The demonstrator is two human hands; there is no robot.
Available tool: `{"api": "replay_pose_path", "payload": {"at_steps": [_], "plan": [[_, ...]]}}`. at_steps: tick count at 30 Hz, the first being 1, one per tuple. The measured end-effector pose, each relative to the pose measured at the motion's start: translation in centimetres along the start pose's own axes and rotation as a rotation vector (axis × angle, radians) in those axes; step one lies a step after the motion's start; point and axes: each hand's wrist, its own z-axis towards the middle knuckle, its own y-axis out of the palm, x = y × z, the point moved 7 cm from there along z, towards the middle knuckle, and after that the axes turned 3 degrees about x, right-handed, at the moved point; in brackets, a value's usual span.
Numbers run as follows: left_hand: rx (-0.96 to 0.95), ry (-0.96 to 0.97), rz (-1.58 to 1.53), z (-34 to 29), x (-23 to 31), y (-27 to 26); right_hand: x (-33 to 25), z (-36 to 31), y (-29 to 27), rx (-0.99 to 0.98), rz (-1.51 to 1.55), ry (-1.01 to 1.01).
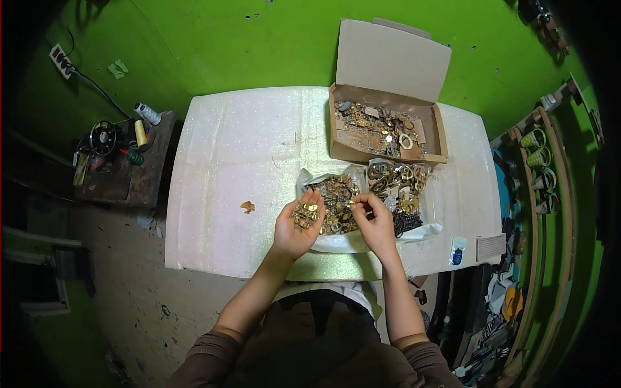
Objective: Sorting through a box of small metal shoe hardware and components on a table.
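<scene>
Above a white, shimmering table point(226, 155), in the head view, holds the left hand point(294, 238) palm up and cupped, with a small pile of gold- and silver-coloured pieces point(305, 216) resting in it. Just to the right, presses thumb and forefinger of the right hand point(377, 224) together, pinching, by the look of it, a tiny golden piece point(353, 204); cannot tell its exact shape. Has a mixed heap of small metal trinkets point(337, 194) between both hands, lying on a white plastic sheet point(346, 244), with dark strands point(407, 224) beside the right hand and a tangle of ring-shaped and chain-like pieces point(396, 178) farther back. Faces an open cardboard box point(341, 150) beyond, strewn inside with more trinkets, lid point(391, 59) raised before a green wall point(259, 52). Leaves an orange-brown scrap point(248, 206) well apart on the left, and a small blue item in a packet point(457, 255) near the right edge, just beside a pale ribbed card point(491, 247).
</scene>
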Motion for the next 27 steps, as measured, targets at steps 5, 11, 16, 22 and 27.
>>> {"api": "replay_pose_path", "payload": {"at_steps": [5, 11, 16, 22, 27], "plan": [[-0.013, 0.001, -0.015, -0.3, -0.1, 0.2, -0.2, -0.2, 0.2, 0.003, -0.031, -0.065], [-0.015, -0.008, -0.029, -0.3, -0.8, 0.3, 0.0, -0.1, 0.0, 0.022, 0.021, 0.018], [-0.035, -0.013, 0.013, -0.3, -1.3, 0.0, -0.2, -0.5, 0.5, -0.028, 0.048, -0.013], [-0.026, 0.005, 0.016, -0.4, -1.2, -0.1, 0.1, -0.9, 0.5, -0.066, 0.047, -0.015], [-0.038, 0.002, 0.005, -0.4, -1.6, -0.2, 0.4, -0.9, 0.4, -0.055, 0.035, 0.015]]}}
